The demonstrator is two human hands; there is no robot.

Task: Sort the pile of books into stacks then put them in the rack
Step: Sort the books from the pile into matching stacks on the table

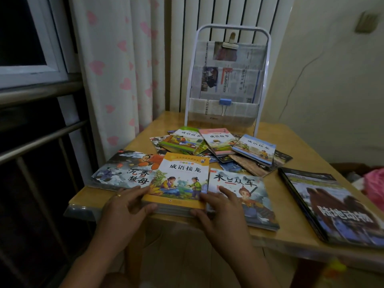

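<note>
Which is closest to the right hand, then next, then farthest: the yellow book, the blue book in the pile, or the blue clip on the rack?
1. Yellow book: touching the right hand, on its left.
2. Blue book: right side of the pile, mid-table.
3. Blue clip: on the rack at the back.

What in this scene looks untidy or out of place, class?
The unsorted pile of books in front of the rack lies fanned out at mixed angles, overlapping. The yellow-covered stack held between both hands overlaps the stack beside it. The dark stack overhangs the table edge.
</note>
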